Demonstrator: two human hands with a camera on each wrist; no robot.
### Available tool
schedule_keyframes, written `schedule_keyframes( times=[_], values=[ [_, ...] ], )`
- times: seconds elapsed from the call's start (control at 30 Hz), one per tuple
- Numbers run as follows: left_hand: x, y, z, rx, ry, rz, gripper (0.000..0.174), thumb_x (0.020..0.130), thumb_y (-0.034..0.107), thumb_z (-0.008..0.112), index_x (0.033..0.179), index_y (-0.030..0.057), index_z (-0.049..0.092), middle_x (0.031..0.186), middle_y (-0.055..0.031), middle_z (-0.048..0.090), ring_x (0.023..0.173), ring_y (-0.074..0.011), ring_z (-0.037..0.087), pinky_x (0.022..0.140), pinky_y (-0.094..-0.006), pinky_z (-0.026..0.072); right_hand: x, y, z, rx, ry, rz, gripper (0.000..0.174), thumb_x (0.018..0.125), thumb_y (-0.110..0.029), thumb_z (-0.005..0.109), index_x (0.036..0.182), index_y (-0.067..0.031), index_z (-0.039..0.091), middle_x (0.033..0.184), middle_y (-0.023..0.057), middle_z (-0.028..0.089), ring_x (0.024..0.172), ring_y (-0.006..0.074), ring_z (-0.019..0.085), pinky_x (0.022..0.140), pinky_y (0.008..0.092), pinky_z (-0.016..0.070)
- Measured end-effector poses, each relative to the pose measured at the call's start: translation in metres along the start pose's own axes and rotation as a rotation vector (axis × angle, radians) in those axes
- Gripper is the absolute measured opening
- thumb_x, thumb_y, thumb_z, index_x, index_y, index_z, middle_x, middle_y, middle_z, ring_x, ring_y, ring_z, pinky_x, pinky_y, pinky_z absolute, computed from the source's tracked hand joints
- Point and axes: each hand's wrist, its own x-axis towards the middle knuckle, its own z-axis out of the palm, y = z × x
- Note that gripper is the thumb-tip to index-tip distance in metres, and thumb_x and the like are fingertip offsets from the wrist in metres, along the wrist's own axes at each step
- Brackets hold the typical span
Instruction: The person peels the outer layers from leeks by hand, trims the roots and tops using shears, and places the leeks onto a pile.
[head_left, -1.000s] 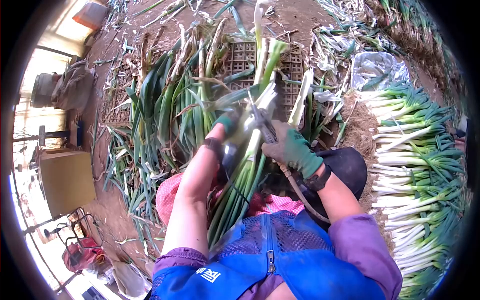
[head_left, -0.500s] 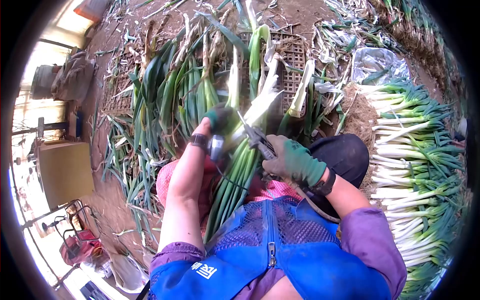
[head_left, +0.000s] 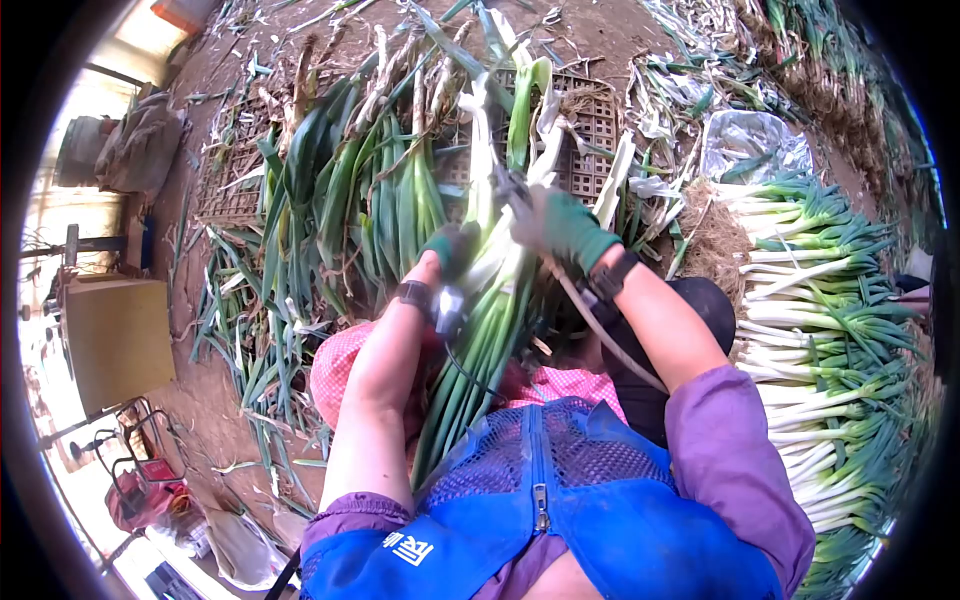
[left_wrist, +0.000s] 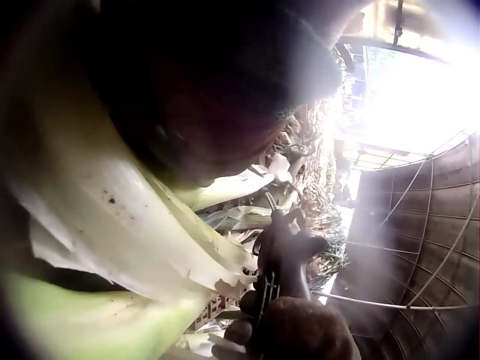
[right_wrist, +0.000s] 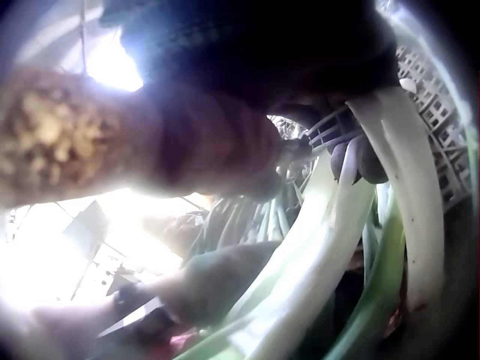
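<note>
My gloved left hand (head_left: 452, 250) grips a leek (head_left: 488, 262) at the white part of its stalk. Its green leaves (head_left: 480, 345) run back over the lap. My right hand (head_left: 566, 226), also gloved, holds an air blow gun (head_left: 512, 190) with a hose (head_left: 590, 315) trailing from it. The gun's nozzle points forward beside loose pale leek sheaths (head_left: 480, 130). In the left wrist view, the gun (left_wrist: 285, 244) stands close past the pale stalk (left_wrist: 127, 195). The right wrist view shows the split white layers (right_wrist: 300, 262) below the right hand, whose palm is in shadow.
Untrimmed leeks (head_left: 350, 190) lie heaped on the left over plastic crates (head_left: 590, 110). A long row of cleaned leeks (head_left: 810, 330) lines the right side. Peelings (head_left: 675, 120) and a plastic-lined container (head_left: 755, 145) are at the far right.
My right hand has moved forward with the blow gun, away from the body. My left hand has shifted only slightly and keeps its grip. Peeled sheaths ahead have spread and moved.
</note>
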Motion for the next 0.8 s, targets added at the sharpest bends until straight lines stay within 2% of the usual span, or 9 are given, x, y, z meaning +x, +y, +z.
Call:
schedule_keyframes(
  times=[0.1,0.2,0.33,0.43,0.47,0.57,0.63,0.73,0.8],
  values=[
    [0.002,-0.003,0.010,0.163,0.086,0.084,0.026,0.101,0.026,0.045,0.112,0.0073,0.060,0.092,-0.0122,0.063,0.082,-0.0225,0.060,0.073,-0.0310,0.0488,0.024,-0.014,-0.020,-0.104,0.023,-0.048,0.059,0.075,-0.030,0.058,0.120,0.0097,0.055,0.088,0.0234,0.068,0.081,0.0322,0.068,0.079,0.0386,0.0540],
    [0.018,-0.044,0.073,-0.699,0.155,-0.101,0.032,0.097,0.035,0.056,0.102,0.0050,0.065,0.085,-0.0014,0.064,0.073,-0.0092,0.055,0.067,-0.0251,0.0456,0.045,-0.020,-0.030,-0.088,0.003,-0.038,0.061,0.076,-0.031,0.057,0.122,0.0090,0.054,0.084,0.0225,0.068,0.074,0.0312,0.068,0.079,0.0382,0.0547],
    [0.017,-0.040,0.072,-0.975,0.147,-0.271,0.035,0.096,0.037,0.057,0.100,0.0037,0.066,0.086,0.0006,0.065,0.073,-0.0074,0.055,0.067,-0.0240,0.0457,0.053,-0.020,-0.030,-0.195,0.011,-0.116,0.057,0.086,-0.035,0.051,0.123,0.0084,0.054,0.091,0.0254,0.066,0.076,0.0325,0.068,0.080,0.0403,0.0542],
    [0.012,-0.033,0.062,-0.863,0.185,-0.174,0.034,0.097,0.035,0.056,0.103,0.0030,0.066,0.091,-0.0017,0.066,0.079,-0.0096,0.058,0.072,-0.0246,0.0472,0.036,-0.022,-0.019,-0.336,0.085,-0.231,0.057,0.095,-0.038,0.043,0.130,0.0072,0.050,0.108,0.0300,0.064,0.085,0.0345,0.068,0.082,0.0416,0.0534],
    [0.010,-0.026,0.057,-0.808,0.195,-0.168,0.035,0.098,0.035,0.055,0.105,0.0022,0.066,0.094,-0.0029,0.067,0.081,-0.0104,0.059,0.075,-0.0250,0.0476,0.031,-0.028,-0.031,-0.331,-0.119,-0.080,0.060,0.095,-0.032,0.040,0.145,-0.0002,0.034,0.128,0.0296,0.055,0.093,0.0352,0.067,0.087,0.0417,0.0519],
    [0.009,-0.015,0.041,-0.080,0.150,0.104,0.039,0.099,0.035,0.052,0.113,0.0005,0.064,0.103,-0.0060,0.068,0.086,-0.0124,0.060,0.080,-0.0263,0.0480,-0.006,-0.044,-0.046,-0.326,-0.194,-0.070,0.062,0.093,-0.026,0.040,0.150,-0.0055,0.026,0.140,0.0269,0.045,0.103,0.0388,0.063,0.093,0.0429,0.0488],
    [0.017,-0.018,0.051,-0.001,0.087,0.203,0.041,0.099,0.036,0.051,0.117,0.0005,0.063,0.106,-0.0072,0.068,0.088,-0.0124,0.060,0.083,-0.0266,0.0480,-0.017,-0.035,-0.042,-0.353,-0.189,-0.107,0.065,0.090,-0.024,0.039,0.151,-0.0075,0.024,0.147,0.0251,0.037,0.112,0.0416,0.059,0.099,0.0438,0.0461],
    [0.005,0.057,-0.015,-0.713,-0.201,-0.282,0.040,0.100,0.034,0.051,0.122,0.0032,0.062,0.102,-0.0073,0.070,0.087,-0.0112,0.061,0.081,-0.0259,0.0491,-0.014,-0.003,-0.030,-0.408,-0.121,-0.090,0.059,0.092,-0.028,0.035,0.147,-0.0077,0.034,0.138,0.0278,0.046,0.114,0.0442,0.056,0.105,0.0438,0.0413],
    [0.019,0.042,-0.001,-0.682,-0.197,-0.379,0.038,0.094,0.035,0.059,0.114,0.0031,0.066,0.089,-0.0071,0.071,0.077,-0.0132,0.061,0.075,-0.0281,0.0505,-0.032,-0.003,-0.037,-0.283,-0.013,0.004,0.054,0.092,-0.033,0.041,0.130,0.0035,0.050,0.125,0.0320,0.054,0.113,0.0455,0.056,0.103,0.0452,0.0422]
  ],
)
